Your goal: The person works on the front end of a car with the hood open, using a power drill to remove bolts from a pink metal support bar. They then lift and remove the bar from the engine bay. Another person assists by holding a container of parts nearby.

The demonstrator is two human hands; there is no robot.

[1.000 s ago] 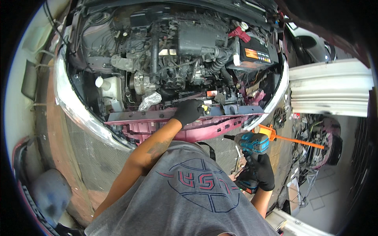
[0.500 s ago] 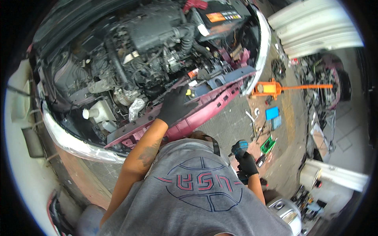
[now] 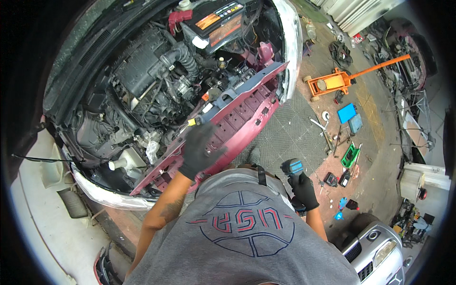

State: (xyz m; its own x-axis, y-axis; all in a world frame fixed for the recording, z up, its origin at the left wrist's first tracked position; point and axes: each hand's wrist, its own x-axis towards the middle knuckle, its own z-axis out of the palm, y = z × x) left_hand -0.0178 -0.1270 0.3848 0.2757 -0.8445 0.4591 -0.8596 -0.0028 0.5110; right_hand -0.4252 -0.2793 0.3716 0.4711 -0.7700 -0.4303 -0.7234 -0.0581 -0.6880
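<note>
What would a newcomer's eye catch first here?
Probably the bright orange metal floor jack, at upper right. Next, the long maroon metal front panel running diagonally left of centre, with the black-gloved left hand over it. Then the blue-and-black power tool in the black-gloved right hand, right of centre.

Charcoal-grey heathered T-shirt (image 3: 166,254), large front print (image 3: 247,223) of a navy basketball outline crossed by blocky red-and-navy lettering, dark tattoo (image 3: 171,210) on the bare left forearm (image 3: 177,194), close-fitting black left glove (image 3: 200,151), matching right glove (image 3: 305,193), dark narrow strap (image 3: 261,175) at the waist, grey shoe toe (image 3: 254,155)
</note>
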